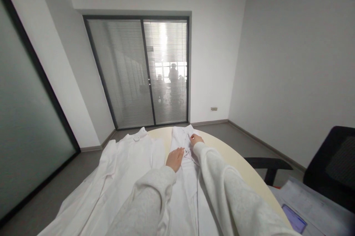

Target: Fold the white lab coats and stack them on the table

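Note:
A long white garment [186, 182], folded into a narrow strip, runs down the middle of the round table. My left hand [175, 158] lies flat on it with the fingers stretched out. Farther up, my right hand [196, 139] is closed at the right edge of the same garment, its fingers bent around the cloth near the upper end. Small folds bunch up between the two hands. To the left, a second white garment [130, 166] is spread out, with a collar and a button at its far end. My forearms cover part of both garments.
The pale round table [235, 166] curves along my right side. A black office chair [332, 162] stands beyond it, with papers [310, 199] and a purple-screened phone [294, 218] on its seat. Glass doors with blinds [166, 81] are ahead, with silhouettes of people behind them.

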`<state>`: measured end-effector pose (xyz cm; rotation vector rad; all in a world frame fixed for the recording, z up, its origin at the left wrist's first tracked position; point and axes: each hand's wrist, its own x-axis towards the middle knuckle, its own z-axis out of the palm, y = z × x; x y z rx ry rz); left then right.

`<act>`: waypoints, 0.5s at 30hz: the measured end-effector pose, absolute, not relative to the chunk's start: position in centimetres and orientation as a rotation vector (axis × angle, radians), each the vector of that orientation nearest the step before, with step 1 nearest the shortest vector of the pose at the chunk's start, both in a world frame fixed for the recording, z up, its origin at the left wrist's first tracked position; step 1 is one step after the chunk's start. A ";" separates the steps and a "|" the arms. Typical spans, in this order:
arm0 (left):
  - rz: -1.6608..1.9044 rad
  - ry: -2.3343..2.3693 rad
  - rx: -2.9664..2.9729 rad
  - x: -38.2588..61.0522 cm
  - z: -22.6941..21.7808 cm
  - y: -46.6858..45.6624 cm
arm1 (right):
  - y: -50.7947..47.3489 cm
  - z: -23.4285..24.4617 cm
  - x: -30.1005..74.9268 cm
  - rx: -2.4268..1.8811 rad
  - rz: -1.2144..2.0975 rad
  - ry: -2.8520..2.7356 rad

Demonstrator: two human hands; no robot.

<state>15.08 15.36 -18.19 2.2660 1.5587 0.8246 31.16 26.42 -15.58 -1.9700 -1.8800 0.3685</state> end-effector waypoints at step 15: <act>0.928 1.603 2.198 14.9 -18.1 15.4 | 29.1 -16.6 31.9 -1.743 0.638 -1.635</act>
